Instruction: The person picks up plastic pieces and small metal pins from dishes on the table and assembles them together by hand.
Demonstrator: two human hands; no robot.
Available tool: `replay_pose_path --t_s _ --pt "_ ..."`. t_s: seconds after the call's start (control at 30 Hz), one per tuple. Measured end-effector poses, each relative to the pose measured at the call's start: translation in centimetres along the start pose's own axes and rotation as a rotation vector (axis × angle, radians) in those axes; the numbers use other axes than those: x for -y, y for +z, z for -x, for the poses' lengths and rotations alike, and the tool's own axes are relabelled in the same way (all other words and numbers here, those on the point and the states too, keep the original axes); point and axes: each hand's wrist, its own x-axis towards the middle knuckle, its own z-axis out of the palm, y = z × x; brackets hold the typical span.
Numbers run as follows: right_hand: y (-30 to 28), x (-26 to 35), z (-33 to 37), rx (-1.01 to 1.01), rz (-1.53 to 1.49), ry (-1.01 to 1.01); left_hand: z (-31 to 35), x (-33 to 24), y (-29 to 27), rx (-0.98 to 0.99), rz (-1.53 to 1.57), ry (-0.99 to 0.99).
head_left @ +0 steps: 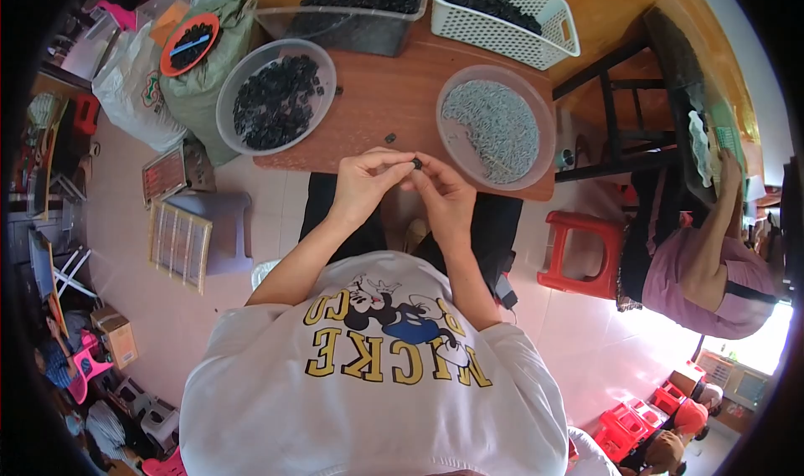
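Close to the table's front edge, my left hand [368, 177] and my right hand [446, 200] meet fingertip to fingertip. Pinched between them is a small black plastic part [416, 164], partly covered by the fingers. Another small black part [390, 138] lies alone on the brown table [377, 82], just beyond my left hand. To the left, a round clear bowl [327, 93] holds many black parts [272, 99]. On the right, a second round bowl [548, 133] is filled with small silvery metal pieces [494, 124], too small to name exactly.
At the table's back stand a clear bin [352, 32] and a white perforated basket [494, 39], both with black parts. Sacks [201, 99] with an orange bowl [204, 65] stand left. A red stool [582, 254] is on the right, near another person [708, 275] at a separate table.
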Motion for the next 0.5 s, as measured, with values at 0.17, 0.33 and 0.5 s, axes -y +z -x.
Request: replay_pose_path --t_s 0.17,0.33,0.5 --pt "-0.9 -0.1 0.4 -0.069 -0.022 -0.019 -0.7 0.6 1.2 -0.006 -0.038 -0.093" --pt "-2.3 -0.1 2.5 -0.121 -0.079 0.042 -5.8 -1.3 2.3 -0.017 0.143 -0.144" --pt "-2.9 -2.9 5.0 -0.038 -0.079 0.208 -17.5 -5.8 4.6 0.147 -0.105 0.117"
